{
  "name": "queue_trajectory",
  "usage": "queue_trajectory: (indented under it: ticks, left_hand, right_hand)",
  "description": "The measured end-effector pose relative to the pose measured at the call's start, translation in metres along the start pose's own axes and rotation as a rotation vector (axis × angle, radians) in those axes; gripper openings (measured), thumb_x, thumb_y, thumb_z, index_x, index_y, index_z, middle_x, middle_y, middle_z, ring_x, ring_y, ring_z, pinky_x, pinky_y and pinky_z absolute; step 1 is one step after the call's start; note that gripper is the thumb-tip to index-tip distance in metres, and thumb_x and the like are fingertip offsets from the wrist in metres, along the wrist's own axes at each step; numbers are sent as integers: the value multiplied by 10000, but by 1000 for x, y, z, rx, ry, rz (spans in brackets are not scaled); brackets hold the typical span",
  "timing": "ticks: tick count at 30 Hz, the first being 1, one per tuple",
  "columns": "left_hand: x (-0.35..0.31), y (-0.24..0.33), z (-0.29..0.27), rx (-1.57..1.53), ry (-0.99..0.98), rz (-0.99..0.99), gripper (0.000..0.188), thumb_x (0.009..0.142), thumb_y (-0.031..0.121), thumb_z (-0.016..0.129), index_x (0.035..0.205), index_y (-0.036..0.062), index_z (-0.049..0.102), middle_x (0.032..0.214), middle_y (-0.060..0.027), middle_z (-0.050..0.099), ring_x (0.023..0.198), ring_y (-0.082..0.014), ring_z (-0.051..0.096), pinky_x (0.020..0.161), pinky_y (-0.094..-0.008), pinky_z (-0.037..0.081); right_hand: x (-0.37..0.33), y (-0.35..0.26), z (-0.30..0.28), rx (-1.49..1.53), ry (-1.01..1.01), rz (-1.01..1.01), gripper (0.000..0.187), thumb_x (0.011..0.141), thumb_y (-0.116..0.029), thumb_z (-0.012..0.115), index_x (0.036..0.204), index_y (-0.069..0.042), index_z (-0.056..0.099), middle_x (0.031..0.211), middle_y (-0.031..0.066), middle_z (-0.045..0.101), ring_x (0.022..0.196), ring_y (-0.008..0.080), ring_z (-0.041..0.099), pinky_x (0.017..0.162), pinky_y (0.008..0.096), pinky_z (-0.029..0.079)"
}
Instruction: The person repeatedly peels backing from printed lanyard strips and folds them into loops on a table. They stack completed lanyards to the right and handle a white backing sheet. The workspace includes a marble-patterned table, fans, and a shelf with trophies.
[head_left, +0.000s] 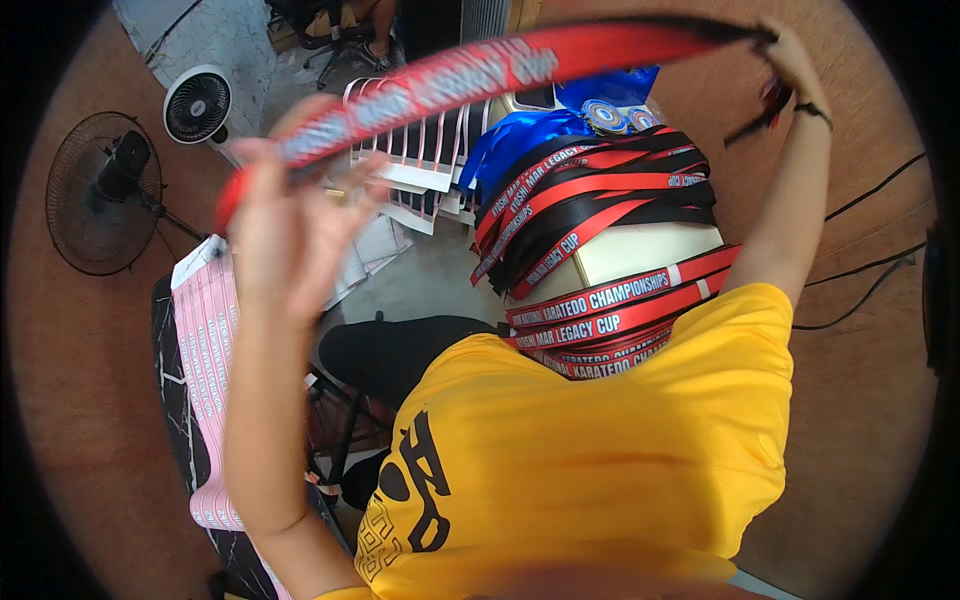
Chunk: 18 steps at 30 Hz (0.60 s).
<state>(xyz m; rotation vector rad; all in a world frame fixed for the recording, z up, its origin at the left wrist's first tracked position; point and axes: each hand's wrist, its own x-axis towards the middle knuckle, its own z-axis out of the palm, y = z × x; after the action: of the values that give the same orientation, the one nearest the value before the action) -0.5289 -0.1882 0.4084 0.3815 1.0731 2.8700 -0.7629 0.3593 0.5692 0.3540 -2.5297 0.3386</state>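
A long red and black printed medal ribbon (620,52) is stretched high across the view between my two hands. My right hand (787,62), raised at the far right, is closed on its dark end, and a short tail hangs below. At the left, my left hand (300,225) is raised and blurred, with the ribbon running through its fingers. Below, a pile of similar ribbons (600,190) lies on a pale surface (650,252). More printed ribbons (600,320) lie in front of it, close to my yellow shirt.
Blue ribbons (520,140) and round medals (605,117) sit behind the pile. Striped printed sheets (425,160) are left of it. A pink printed strip (205,340) drapes over a black marbled table (178,420). A white fan (198,104) and a dark fan (105,190) stand left. Cables run right.
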Motion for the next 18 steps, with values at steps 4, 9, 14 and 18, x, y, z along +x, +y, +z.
queue_trajectory:
  ticks: [4,9,14,18]
  left_hand:
    - [19,-106,-18,40,114,-240,671,978,645,285,1467,200,395,1225,-117,588,913,-227,660,830,-390,560]
    - [4,-174,-57,137,124,-611,708,973,664,293,1528,225,290,1207,-125,600,964,-219,648,858,-377,535]
    - [-26,-191,-96,448,-67,-1037,709,1005,576,412,1535,126,275,1292,-106,567,1086,-202,589,937,-362,475]
    - [-50,-176,-106,563,-90,-1016,610,1009,476,510,1437,50,423,1314,-108,557,1094,-189,585,931,-325,474]
  right_hand:
    - [-62,94,85,281,-184,369,136,752,53,577,822,-32,657,729,-24,570,742,140,521,706,314,441]
    - [-128,178,165,180,-362,808,183,806,55,555,892,-13,701,825,108,698,829,242,665,729,420,506]
    - [-154,194,187,-266,-846,727,243,910,-91,540,1073,-86,720,1076,123,710,1013,245,655,911,440,489]
    - [-108,141,162,-286,-879,696,374,922,-168,548,1281,-147,651,1298,142,641,1166,284,624,992,451,459]
